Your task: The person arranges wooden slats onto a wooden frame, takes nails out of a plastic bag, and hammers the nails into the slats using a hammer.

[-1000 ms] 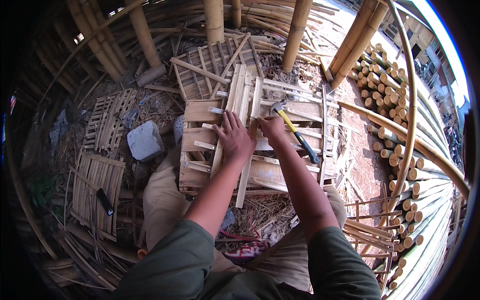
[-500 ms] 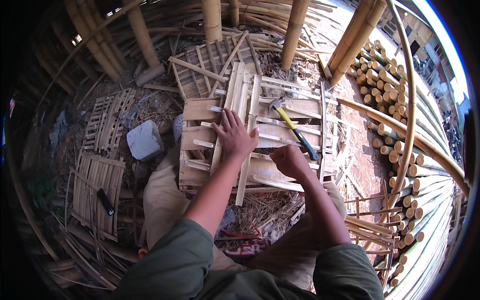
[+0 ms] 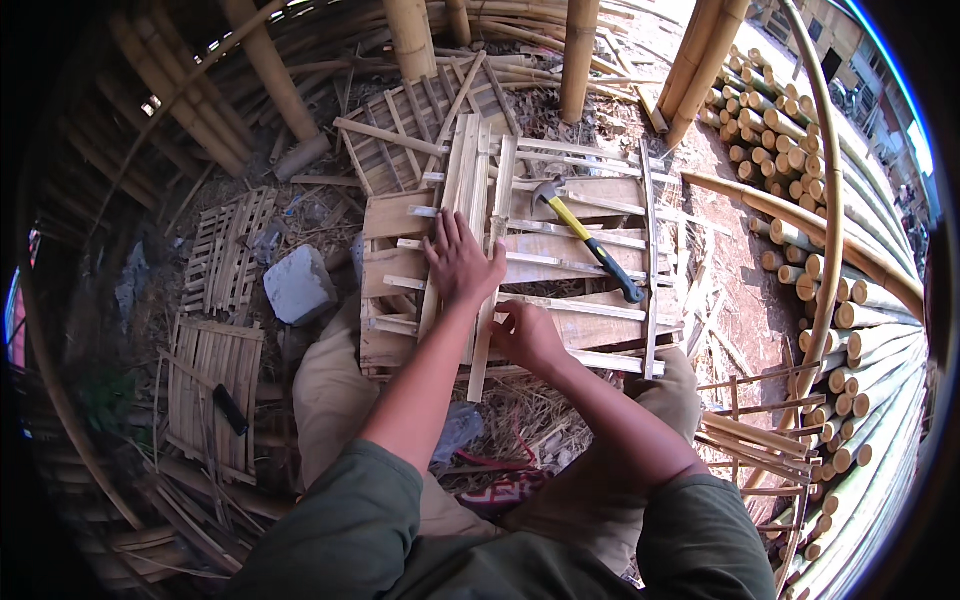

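Observation:
My left hand (image 3: pixel 463 260) lies with fingers spread on several long bamboo slats (image 3: pixel 463 165) placed side by side. They cross the thinner horizontal strips (image 3: pixel 575 304) of a slatted frame over a wooden board (image 3: pixel 388 222). At the edge of a loose bamboo slat (image 3: pixel 481 362), my right hand (image 3: pixel 530 337) has its fingers curled in a pinch; what they hold, if anything, is too small to make out. A claw hammer (image 3: pixel 580 229) with a yellow and black handle rests on the strips to the right, touched by neither hand.
A pale concrete block (image 3: pixel 300 286) sits left of the board. Slatted bamboo panels (image 3: pixel 228 250) lie on the ground farther left, one with a black object (image 3: pixel 230 410) on it. Cut bamboo poles (image 3: pixel 858 345) are stacked at the right. Upright bamboo posts (image 3: pixel 578 70) stand behind.
My right hand has moved left, from beside the hammer to the edge of the loose slat. The left hand stays on the slats. The view has shifted slightly.

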### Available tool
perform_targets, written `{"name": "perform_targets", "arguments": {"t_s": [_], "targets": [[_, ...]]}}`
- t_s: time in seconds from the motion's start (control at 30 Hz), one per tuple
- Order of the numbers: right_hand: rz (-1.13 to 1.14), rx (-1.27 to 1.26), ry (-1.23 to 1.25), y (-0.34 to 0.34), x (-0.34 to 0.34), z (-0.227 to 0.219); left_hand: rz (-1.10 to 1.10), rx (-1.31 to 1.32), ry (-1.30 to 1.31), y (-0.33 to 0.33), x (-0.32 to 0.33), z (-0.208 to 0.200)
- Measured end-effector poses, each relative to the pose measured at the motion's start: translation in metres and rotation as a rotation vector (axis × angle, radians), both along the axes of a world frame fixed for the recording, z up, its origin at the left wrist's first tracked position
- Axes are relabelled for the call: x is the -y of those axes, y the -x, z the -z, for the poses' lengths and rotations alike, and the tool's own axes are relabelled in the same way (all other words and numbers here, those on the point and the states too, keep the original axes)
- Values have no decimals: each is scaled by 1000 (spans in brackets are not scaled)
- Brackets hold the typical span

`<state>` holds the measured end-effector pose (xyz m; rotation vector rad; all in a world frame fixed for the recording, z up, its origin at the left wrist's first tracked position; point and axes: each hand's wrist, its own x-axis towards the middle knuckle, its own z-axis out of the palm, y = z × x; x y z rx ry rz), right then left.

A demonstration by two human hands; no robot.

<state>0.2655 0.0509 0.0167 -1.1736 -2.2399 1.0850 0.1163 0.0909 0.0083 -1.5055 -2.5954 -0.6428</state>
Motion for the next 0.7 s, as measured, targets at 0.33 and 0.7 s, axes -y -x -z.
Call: {"name": "perform_targets", "arguments": {"t_s": [0.33,0.7], "targets": [[112,-186,81,7,2,9,22,26,-26,-2,2,-4],[123,-268,297,10,-7,24,94,113,-270,1,4,-3]]}}
